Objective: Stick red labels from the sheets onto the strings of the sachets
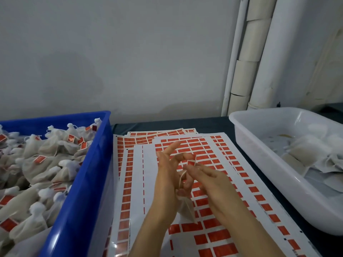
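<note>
Both hands meet over the middle of the sheets (148,164), which lie fanned on the dark bench (213,125). The left hand (167,179) is on edge with 1 finger straight up and another curled toward the right. Its lower fingers appear to clamp the sachet (186,204) against the palm, so the pouch hangs just above the sheets. From the pouch the string (182,176) runs up and to the right, between the 2 hands.

At the string's upper end sits 1 red label (191,162). The fingertips of the right hand (213,182) are closed together on it, though blur hides how far it is folded. The label lies just beyond the right fingertips, and the left hand's curled finger almost touches it from the other side. Its long axis looks roughly crosswise to the string.

I judge the step to be closing the label round the string. The right hand is the nearer one for the squeeze, while the left keeps the string taut.

Left of the sheets is a blue bin (89,164) heaped with labelled sachets. Right of them, a white tray (259,151) holds plain ones.
</note>
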`<state>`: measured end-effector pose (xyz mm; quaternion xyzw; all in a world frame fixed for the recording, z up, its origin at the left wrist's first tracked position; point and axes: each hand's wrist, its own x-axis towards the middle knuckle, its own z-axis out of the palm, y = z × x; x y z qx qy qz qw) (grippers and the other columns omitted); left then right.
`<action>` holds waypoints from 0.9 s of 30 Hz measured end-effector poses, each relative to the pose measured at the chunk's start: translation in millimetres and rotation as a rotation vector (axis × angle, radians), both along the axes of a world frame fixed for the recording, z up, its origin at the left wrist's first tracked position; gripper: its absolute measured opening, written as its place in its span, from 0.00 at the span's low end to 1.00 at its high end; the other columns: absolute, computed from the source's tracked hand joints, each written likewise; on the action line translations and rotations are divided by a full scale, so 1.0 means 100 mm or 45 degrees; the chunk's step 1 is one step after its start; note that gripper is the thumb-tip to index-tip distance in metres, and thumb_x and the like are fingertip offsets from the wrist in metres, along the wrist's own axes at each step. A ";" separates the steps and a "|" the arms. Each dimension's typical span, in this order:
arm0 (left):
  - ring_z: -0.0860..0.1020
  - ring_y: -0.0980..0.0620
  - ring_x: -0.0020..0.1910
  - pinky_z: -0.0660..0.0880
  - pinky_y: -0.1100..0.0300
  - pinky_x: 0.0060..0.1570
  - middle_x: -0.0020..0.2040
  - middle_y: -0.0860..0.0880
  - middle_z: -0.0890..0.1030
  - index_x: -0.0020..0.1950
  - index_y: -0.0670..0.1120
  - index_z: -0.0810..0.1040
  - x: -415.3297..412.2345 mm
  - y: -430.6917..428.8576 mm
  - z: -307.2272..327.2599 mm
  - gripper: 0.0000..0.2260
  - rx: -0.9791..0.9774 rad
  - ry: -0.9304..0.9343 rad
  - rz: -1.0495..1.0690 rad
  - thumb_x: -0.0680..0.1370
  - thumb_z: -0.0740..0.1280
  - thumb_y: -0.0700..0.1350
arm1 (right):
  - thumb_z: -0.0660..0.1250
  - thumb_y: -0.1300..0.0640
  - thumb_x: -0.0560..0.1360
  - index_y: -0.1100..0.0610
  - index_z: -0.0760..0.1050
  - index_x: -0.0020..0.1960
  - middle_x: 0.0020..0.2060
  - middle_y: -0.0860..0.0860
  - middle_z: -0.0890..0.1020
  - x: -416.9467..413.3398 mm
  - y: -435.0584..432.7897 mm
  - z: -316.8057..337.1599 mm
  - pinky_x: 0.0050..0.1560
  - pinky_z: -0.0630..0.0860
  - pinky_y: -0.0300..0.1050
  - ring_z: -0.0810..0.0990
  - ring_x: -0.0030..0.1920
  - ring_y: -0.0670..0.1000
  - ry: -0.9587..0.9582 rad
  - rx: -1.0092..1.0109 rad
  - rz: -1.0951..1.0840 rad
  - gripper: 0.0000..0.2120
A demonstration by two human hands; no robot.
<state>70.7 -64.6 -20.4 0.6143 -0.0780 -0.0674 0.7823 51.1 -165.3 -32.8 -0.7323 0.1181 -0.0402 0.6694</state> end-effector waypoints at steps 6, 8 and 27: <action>0.78 0.54 0.37 0.75 0.70 0.28 0.52 0.59 0.80 0.55 0.65 0.72 0.04 -0.01 -0.19 0.21 0.014 0.020 0.115 0.66 0.58 0.70 | 0.67 0.39 0.68 0.40 0.75 0.40 0.51 0.33 0.71 0.15 -0.04 -0.17 0.42 0.62 0.29 0.70 0.49 0.38 -0.092 -0.254 -0.185 0.06; 0.79 0.56 0.40 0.76 0.71 0.31 0.49 0.59 0.80 0.53 0.63 0.73 0.05 -0.02 -0.24 0.15 0.130 0.025 0.139 0.69 0.60 0.64 | 0.65 0.37 0.67 0.40 0.73 0.43 0.53 0.33 0.68 0.20 -0.06 -0.17 0.43 0.62 0.28 0.68 0.52 0.38 -0.156 -0.428 -0.201 0.10; 0.79 0.57 0.27 0.72 0.69 0.26 0.34 0.53 0.84 0.44 0.49 0.84 0.09 0.06 -0.34 0.04 0.320 0.233 -0.018 0.73 0.70 0.48 | 0.59 0.36 0.66 0.36 0.68 0.48 0.43 0.31 0.75 0.19 -0.21 -0.17 0.34 0.74 0.29 0.79 0.42 0.38 -0.430 -0.123 -0.517 0.12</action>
